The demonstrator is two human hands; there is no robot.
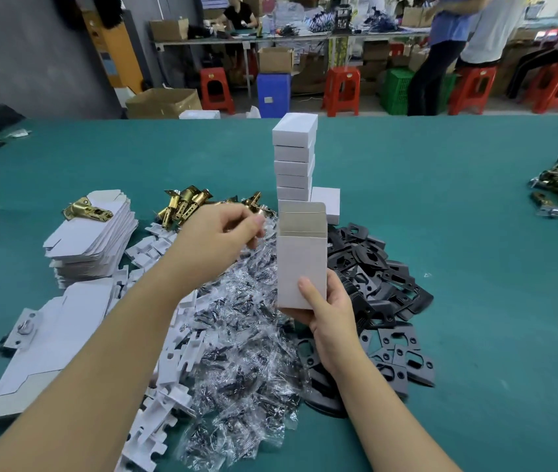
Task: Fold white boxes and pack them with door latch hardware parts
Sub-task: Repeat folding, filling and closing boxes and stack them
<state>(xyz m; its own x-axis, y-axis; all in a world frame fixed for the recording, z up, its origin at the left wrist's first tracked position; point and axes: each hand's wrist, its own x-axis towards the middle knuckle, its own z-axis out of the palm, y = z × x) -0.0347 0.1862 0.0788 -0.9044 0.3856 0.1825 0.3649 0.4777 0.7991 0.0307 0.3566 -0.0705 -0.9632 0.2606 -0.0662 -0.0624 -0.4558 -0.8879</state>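
Right hand (330,308) grips open box (301,257) upright, frame centre. Left hand (216,240) fingers curled, possibly pinching something; unclear. Risk: tall box stack (294,158) behind topples if bumped.

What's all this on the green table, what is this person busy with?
Someone is packing door latch parts into small white boxes. The right hand holds an open box upright, top flap up, while the left hand hovers beside its opening, fingers pinched. Behind it stands a stack of closed boxes. Around lie flat unfolded boxes, brass latches, black plates and bagged screws.
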